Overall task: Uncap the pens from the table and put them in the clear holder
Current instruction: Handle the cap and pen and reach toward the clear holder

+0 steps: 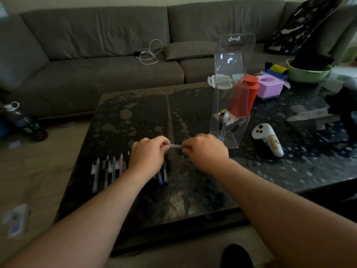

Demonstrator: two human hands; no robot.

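Both hands (pixel 148 154) (pixel 206 151) grip 1 pen (pixel 176 146) above dark speckled table (pixel 193 182) before grey sofa (pixel 96 55).

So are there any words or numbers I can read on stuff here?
None can be read.
White controller: a small dark mark on its sticker, too blurred to read.
Bottle on the floor: label too dark and small.
Cards on the floor: print too blurred.
Pens: no readable print.

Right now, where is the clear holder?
The clear holder stands on the dark table, just beyond the right hand, between the red bottle and the white controller.
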